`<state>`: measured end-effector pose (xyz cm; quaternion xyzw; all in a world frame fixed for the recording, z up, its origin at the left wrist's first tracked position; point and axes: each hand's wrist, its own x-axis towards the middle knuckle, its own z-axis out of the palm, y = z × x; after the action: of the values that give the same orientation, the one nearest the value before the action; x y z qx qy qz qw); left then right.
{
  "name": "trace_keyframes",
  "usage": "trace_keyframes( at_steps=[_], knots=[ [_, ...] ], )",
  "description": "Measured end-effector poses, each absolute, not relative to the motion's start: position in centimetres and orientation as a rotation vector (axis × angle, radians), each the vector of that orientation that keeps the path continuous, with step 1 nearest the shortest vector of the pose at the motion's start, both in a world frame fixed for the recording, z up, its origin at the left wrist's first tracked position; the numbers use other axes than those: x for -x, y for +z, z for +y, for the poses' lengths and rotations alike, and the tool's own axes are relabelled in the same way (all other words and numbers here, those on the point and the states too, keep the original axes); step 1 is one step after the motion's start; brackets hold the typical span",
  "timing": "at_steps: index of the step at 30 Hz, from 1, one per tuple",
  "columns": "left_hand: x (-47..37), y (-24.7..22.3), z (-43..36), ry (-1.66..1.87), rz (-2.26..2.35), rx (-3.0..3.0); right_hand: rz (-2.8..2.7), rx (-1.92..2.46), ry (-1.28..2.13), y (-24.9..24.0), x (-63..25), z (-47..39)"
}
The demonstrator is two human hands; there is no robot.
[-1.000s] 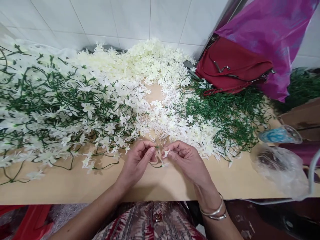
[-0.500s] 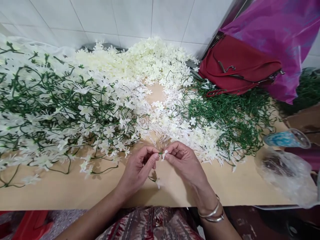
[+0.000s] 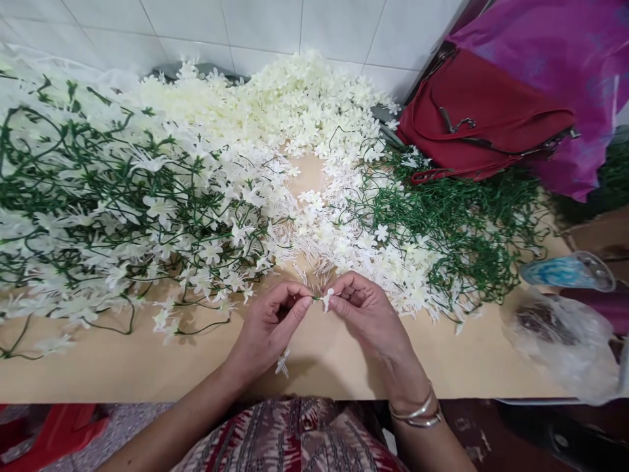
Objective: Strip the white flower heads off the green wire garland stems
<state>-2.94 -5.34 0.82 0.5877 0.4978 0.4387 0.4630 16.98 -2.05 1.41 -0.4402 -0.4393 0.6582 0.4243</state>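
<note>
Close to the table's front, my left hand (image 3: pixel 275 319) pinches a thin green artificial stem (image 3: pixel 316 299) between thumb and forefinger. Facing it, my right hand (image 3: pixel 366 313) holds a small white artificial flower (image 3: pixel 327 299) in a pinch at the stem's tip. Another white flower (image 3: pixel 282 363) hangs below my left hand; its stem is hidden by the hand. Just beyond my fingers lie loose white flower pieces and thin white stamens (image 3: pixel 319 252). Whether the stem passes through the petals is too small to tell.
Green-stemmed white flowers (image 3: pixel 122 203) are heaped on the left. Cream petals (image 3: pixel 295 98) pile up by the tiled wall, with bare green stems (image 3: pixel 442 213) on the right. Around these are a red handbag (image 3: pixel 486 118), a purple plastic bag (image 3: pixel 555 39), a plastic cup (image 3: pixel 565 271) and a clear bag (image 3: pixel 570 347).
My hands have drawn slightly apart, the white flower staying at my right fingertips. The hanging flower has swung left, beneath my left hand. The view has shifted a little.
</note>
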Motion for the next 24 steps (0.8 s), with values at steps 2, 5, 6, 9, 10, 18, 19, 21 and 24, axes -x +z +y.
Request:
trace_keyframes(
  at_steps=[2,5,6,9,10,18,19,21,24],
  knots=[
    [2.90,0.97,-5.37,1.064,1.223,-1.480,-1.136,1.120,1.636,1.47,-16.90,-2.04],
    [2.85,0.97,-5.39,1.050,1.225,-1.506,-1.164,1.129,1.632,1.60,-16.79,-2.00],
    [2.85,0.92,-5.39,1.051,1.225,-1.515,-1.173,1.129,1.635,1.64,-16.77,-1.99],
    [2.89,0.79,-5.38,1.058,1.230,-1.547,-1.192,1.131,1.641,1.70,-16.68,-2.04],
    [2.90,0.77,-5.37,1.056,1.234,-1.550,-1.196,1.135,1.640,1.70,-16.65,-2.08],
    [2.90,0.72,-5.48,0.954,1.231,-1.446,-1.236,1.148,1.631,1.58,-16.60,-2.14],
    [2.88,0.64,-5.50,0.958,1.224,-1.429,-1.230,1.145,1.629,1.51,-16.55,-2.15],
    [2.84,0.48,-5.52,0.968,1.205,-1.384,-1.212,1.134,1.617,1.30,-16.38,-2.19],
    [2.77,0.26,-5.50,0.988,1.184,-1.321,-1.201,1.124,1.583,0.96,-16.06,-2.25]
  ],
)
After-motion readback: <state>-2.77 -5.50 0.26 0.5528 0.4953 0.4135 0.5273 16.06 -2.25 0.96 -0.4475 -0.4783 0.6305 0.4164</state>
